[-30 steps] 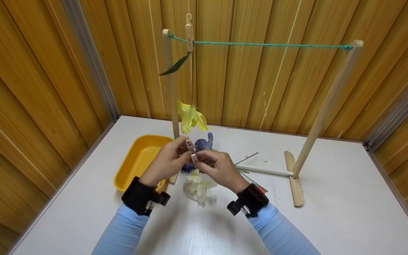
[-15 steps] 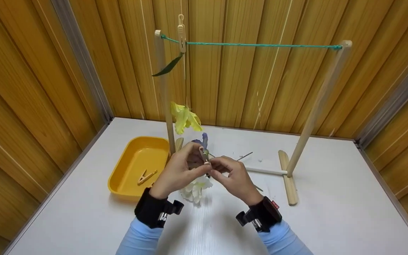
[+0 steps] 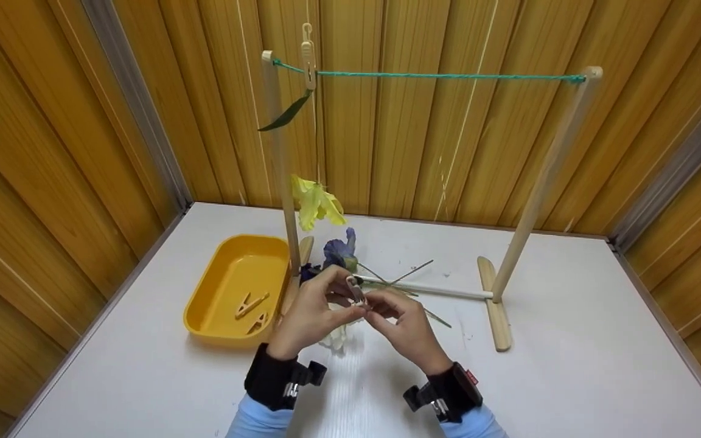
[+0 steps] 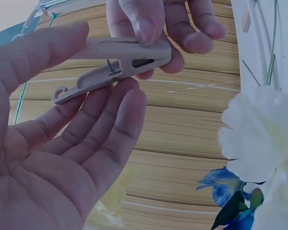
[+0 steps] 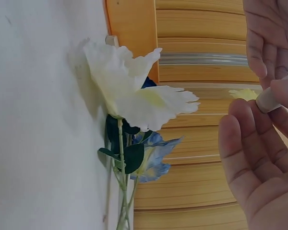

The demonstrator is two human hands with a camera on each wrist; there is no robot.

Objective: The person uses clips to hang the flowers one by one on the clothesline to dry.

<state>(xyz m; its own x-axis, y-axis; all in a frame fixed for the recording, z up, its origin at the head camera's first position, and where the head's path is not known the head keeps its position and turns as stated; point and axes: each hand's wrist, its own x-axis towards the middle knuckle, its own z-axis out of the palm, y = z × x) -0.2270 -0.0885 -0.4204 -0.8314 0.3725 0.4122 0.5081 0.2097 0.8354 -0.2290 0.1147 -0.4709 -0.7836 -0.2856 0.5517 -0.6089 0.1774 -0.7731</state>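
Wood-panelled corner, white table (image 3: 569,377), a wooden drying stand (image 3: 527,201) strung with a green cord (image 3: 448,76). On the cord near the left post, one beige clothespin (image 3: 308,58) pinning a yellow artificial flower (image 3: 316,205) head down. Left of the stand, a yellow tray (image 3: 216,286) with two wooden pegs (image 3: 252,309) inside. On the table below the hands, a white flower (image 5: 134,96) and a blue flower (image 3: 339,250) lying on their sides, stems crossing the stand's base rail.

Above the table, in front of the stand: a beige plastic clothespin (image 4: 113,67), jaws shut, held between both hands. Right hand (image 3: 408,325) pinching the handle end between thumb and fingers. Left hand (image 3: 311,313) with fingers fairly straight, thumb and fingertips merely steadying the hook end rather than closing round it.

Likely risks, judged from this: a light two-point hold on smooth plastic, so a squeeze off-centre could twist the clothespin out and drop it onto the flowers or off the table edge. Pressing one lever alone could spring it sideways. Thin flower stems close beneath, easy to snag or sweep along with a wrist strap. Light stand close ahead, easily tipped by a tug on the cord.
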